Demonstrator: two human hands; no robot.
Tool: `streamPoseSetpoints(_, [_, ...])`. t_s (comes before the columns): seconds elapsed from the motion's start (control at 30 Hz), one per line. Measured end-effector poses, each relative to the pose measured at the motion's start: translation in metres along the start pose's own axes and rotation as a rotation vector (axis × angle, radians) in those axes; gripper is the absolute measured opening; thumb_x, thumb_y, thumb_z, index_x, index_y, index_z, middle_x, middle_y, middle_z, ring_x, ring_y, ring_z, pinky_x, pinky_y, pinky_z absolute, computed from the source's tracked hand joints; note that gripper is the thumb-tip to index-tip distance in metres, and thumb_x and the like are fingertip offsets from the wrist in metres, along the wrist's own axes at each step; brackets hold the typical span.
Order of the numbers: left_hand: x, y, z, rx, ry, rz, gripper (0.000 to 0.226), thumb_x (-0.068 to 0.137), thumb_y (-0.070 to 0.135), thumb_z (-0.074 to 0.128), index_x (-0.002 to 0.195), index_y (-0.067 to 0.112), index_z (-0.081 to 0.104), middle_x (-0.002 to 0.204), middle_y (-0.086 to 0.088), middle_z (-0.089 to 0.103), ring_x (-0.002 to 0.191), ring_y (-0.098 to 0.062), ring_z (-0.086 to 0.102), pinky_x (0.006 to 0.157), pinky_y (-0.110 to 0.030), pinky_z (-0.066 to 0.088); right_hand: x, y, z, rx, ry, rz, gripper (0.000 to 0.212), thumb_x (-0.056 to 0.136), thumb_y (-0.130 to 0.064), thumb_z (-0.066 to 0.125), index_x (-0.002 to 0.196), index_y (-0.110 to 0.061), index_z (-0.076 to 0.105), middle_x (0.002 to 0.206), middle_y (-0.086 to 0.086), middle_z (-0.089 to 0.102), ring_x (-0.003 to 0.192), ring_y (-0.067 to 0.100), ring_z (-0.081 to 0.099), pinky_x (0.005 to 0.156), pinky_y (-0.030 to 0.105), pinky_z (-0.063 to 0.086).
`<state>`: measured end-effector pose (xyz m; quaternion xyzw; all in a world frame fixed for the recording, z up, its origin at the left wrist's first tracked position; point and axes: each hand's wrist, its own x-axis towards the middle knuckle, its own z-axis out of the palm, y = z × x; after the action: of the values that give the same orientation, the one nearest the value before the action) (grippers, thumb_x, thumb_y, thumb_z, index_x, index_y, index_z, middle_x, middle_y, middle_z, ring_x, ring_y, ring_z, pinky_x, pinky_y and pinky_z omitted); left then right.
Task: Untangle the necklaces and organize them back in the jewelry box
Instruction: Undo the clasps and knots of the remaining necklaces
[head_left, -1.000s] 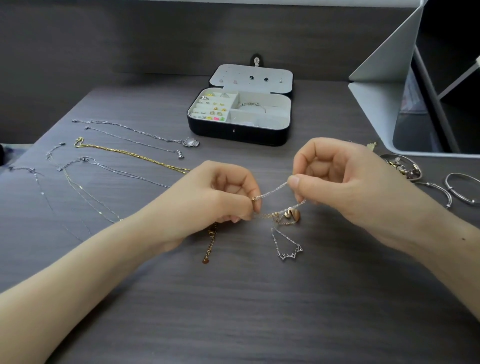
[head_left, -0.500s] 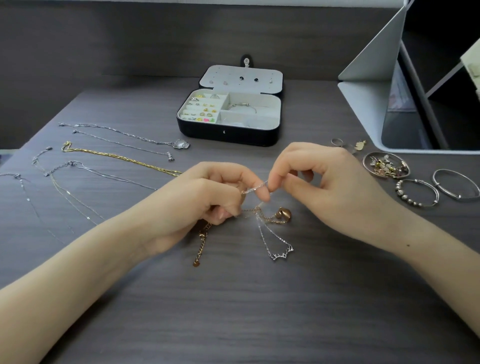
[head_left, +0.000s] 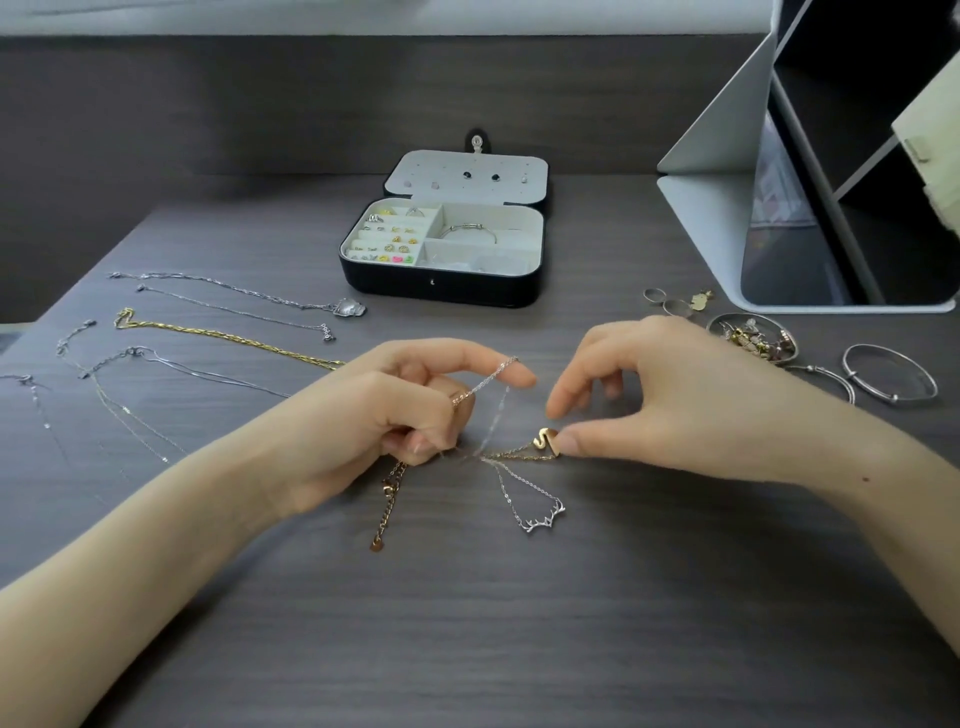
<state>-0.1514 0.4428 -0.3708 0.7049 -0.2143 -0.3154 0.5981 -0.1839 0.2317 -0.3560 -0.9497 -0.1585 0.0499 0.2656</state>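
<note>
A tangle of two necklaces (head_left: 485, 454) lies on the dark table between my hands. My left hand (head_left: 384, 415) grips the tangle in its curled lower fingers, and a silver chain (head_left: 493, 374) drapes over its straight index finger. A rose-gold extender chain (head_left: 388, 499) hangs below that hand. My right hand (head_left: 665, 395) touches the gold S pendant (head_left: 543, 439) with its thumb tip, the index finger just above and apart. A silver antler pendant (head_left: 543, 519) lies in front. The open black jewelry box (head_left: 441, 288) stands farther back.
Several separated necklaces lie stretched out at the left: a silver one with a pendant (head_left: 345, 308), a gold chain (head_left: 223, 335) and thin silver chains (head_left: 130, 358). At the right are rings (head_left: 670, 304), a small dish of trinkets (head_left: 753, 338), bangles (head_left: 891, 374) and a white stand (head_left: 717, 223).
My right hand let go of the silver chain and dropped to the S pendant. The left index finger straightened with the chain over it. The camera moved closer.
</note>
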Motion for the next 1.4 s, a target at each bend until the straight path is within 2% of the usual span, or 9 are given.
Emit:
streamPoseSetpoints(0.07, [0.0, 0.0, 0.0, 0.004, -0.004, -0.002, 0.056, 0.052, -0.004, 0.044, 0.095, 0.016, 0.074, 0.052, -0.006, 0.027, 0.046, -0.012, 0.022, 0.048, -0.026, 0.011, 0.0, -0.001, 0.004, -0.017, -0.021, 0.014, 0.02, 0.065, -0.046, 0.07, 0.08, -0.033, 0.069, 0.076, -0.016, 0.06, 0.077, -0.001, 0.051, 0.068, 0.018, 0.041])
streamPoseSetpoints(0.33, [0.001, -0.001, -0.002, 0.004, -0.03, -0.019, 0.057, 0.053, -0.004, 0.045, 0.1, 0.014, 0.072, 0.05, -0.004, 0.032, 0.046, -0.012, 0.024, 0.048, -0.027, 0.012, -0.003, -0.01, 0.007, 0.146, -0.043, 0.049, 0.011, 0.072, -0.018, 0.077, 0.069, -0.023, 0.068, 0.057, -0.019, 0.062, 0.054, -0.003, 0.055, 0.055, 0.01, 0.04])
streamPoseSetpoints(0.5, [0.001, -0.002, -0.001, -0.026, -0.041, -0.011, 0.06, 0.055, -0.004, 0.047, 0.106, 0.016, 0.07, 0.051, -0.004, 0.034, 0.046, -0.012, 0.026, 0.048, -0.026, 0.014, -0.002, -0.02, 0.014, 0.679, 0.081, 0.179, 0.012, 0.07, -0.004, 0.077, 0.07, -0.013, 0.069, 0.06, 0.004, 0.069, 0.053, 0.008, 0.061, 0.051, 0.017, 0.049])
streamPoseSetpoints(0.7, [0.001, -0.003, 0.002, -0.022, -0.048, 0.02, 0.064, 0.051, -0.002, 0.054, 0.109, 0.021, 0.069, 0.05, 0.0, 0.039, 0.049, -0.013, 0.027, 0.048, -0.024, 0.016, 0.007, -0.029, 0.032, 1.067, 0.081, 0.396, 0.032, 0.074, 0.009, 0.071, 0.102, 0.001, 0.057, 0.061, 0.011, 0.064, 0.049, 0.015, 0.06, 0.049, 0.023, 0.053])
streamPoseSetpoints(0.87, [0.001, -0.004, 0.001, 0.043, -0.07, 0.027, 0.064, 0.056, -0.004, 0.052, 0.112, 0.023, 0.068, 0.051, 0.0, 0.04, 0.049, -0.012, 0.031, 0.045, -0.017, 0.023, 0.011, -0.029, 0.034, 1.172, 0.147, 0.426, 0.004, 0.082, 0.005, 0.065, 0.084, 0.002, 0.066, 0.076, 0.015, 0.062, 0.049, 0.011, 0.058, 0.05, 0.02, 0.052])
streamPoseSetpoints(1.0, [0.0, -0.004, 0.001, 0.049, -0.105, 0.036, 0.066, 0.05, 0.001, 0.059, 0.11, 0.027, 0.069, 0.052, 0.001, 0.043, 0.049, -0.011, 0.034, 0.047, -0.016, 0.027, 0.011, -0.024, 0.03, 1.226, 0.051, 0.419, 0.007, 0.083, 0.006, 0.063, 0.079, 0.002, 0.068, 0.072, 0.013, 0.063, 0.057, 0.013, 0.062, 0.054, 0.019, 0.052])
streamPoseSetpoints(1.17, [-0.001, -0.003, 0.0, 0.057, -0.116, 0.045, 0.065, 0.057, -0.004, 0.053, 0.112, 0.027, 0.068, 0.051, 0.001, 0.042, 0.05, -0.013, 0.031, 0.049, -0.021, 0.022, 0.007, -0.023, 0.023, 1.006, -0.012, 0.41, 0.023, 0.084, 0.014, 0.051, 0.091, -0.004, 0.064, 0.071, 0.015, 0.06, 0.051, 0.018, 0.056, 0.042, 0.024, 0.045])
streamPoseSetpoints(1.3, [-0.002, -0.003, -0.002, 0.067, -0.135, 0.05, 0.067, 0.053, 0.001, 0.057, 0.114, 0.024, 0.068, 0.051, 0.001, 0.041, 0.05, -0.012, 0.032, 0.052, -0.026, 0.019, 0.008, -0.017, 0.027, 0.265, 0.135, 0.115, 0.031, 0.088, -0.009, 0.055, 0.081, -0.038, 0.063, 0.057, -0.01, 0.049, 0.05, 0.006, 0.042, 0.05, 0.016, 0.032])
streamPoseSetpoints(1.4, [-0.002, -0.003, -0.003, 0.074, -0.151, 0.056, 0.061, 0.055, 0.0, 0.056, 0.111, 0.019, 0.069, 0.055, -0.003, 0.041, 0.054, -0.014, 0.032, 0.059, -0.034, 0.016, 0.01, -0.014, 0.03, 0.051, 0.073, 0.025, 0.024, 0.089, -0.025, 0.059, 0.065, -0.025, 0.053, 0.056, -0.007, 0.045, 0.055, 0.009, 0.041, 0.055, 0.023, 0.028])
